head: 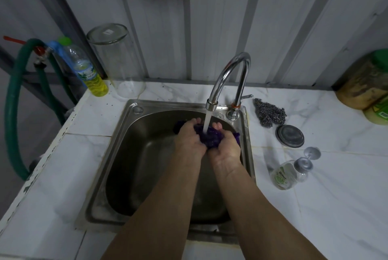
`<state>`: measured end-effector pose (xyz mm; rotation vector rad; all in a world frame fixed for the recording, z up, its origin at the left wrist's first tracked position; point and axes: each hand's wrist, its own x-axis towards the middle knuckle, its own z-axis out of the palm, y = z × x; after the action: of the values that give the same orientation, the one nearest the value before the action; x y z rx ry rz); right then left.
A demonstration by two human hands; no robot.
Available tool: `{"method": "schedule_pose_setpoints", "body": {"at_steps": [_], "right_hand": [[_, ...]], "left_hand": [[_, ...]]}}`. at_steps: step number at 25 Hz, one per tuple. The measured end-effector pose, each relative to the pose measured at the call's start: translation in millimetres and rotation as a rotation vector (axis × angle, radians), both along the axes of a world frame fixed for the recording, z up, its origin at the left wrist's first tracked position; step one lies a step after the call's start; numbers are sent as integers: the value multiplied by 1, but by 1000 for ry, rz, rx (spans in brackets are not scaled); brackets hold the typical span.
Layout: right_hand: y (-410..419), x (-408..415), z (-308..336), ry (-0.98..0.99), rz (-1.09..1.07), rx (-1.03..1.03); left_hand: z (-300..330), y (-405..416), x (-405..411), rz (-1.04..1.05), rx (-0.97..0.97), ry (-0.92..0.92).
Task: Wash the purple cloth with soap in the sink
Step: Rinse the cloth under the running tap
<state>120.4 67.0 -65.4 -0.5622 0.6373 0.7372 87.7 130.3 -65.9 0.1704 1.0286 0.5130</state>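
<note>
Both hands are bunched round the purple cloth (210, 138) over the sink (134, 155), the left hand (190, 140) and right hand (226, 146) squeezing it between them with fingers curled. Water from the tap (228, 75) falls straight onto the cloth between the fingertips. To the right of the grip, on the counter (336, 196), lies a soap bottle (283, 177).

A simple home kitchen is indicated; a steel sink (123, 155) is set in a marble-tiled counter (336, 196); a scouring pad (269, 113) and soap bottle (283, 177) are seen beside it.
</note>
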Motion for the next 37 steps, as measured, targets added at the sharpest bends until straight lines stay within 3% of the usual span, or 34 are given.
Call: {"method": "schedule_pose_setpoints", "body": {"at_steps": [3, 7, 10, 15, 19, 22, 25, 28, 33, 35, 37], "right_hand": [[4, 0, -2, 105, -21, 32], [6, 9, -8, 7, 126, -123], [8, 10, -9, 9, 76, -193], [-2, 11, -4, -533, 306, -547], [-12, 7, -1, -962, 612, -758], [-24, -14, 5, -1094, 551, -647], [-28, -36, 8, -1235, 455, -463], [-18, -33, 5, -1371, 510, -642], [6, 1, -6, -1225, 587, -913], [12, 16, -14, -885, 636, -904], [11, 19, -13, -509, 679, -758]], "left_hand": [[-1, 2, 0, 62, -8, -44], [-10, -2, -3, 101, 43, 31], [-16, -2, 0, 159, 49, 86], [-18, 6, -10, -28, 182, 236], [-8, 21, -19, 18, 220, 98], [-3, 29, -15, 53, 198, 65], [-6, 24, -17, -146, 266, 150], [-10, 0, -19, -186, 158, -66], [-10, -8, -15, -222, 247, 95], [-10, -11, -13, -229, 282, 181], [-9, -16, -15, -195, 283, 219]]}}
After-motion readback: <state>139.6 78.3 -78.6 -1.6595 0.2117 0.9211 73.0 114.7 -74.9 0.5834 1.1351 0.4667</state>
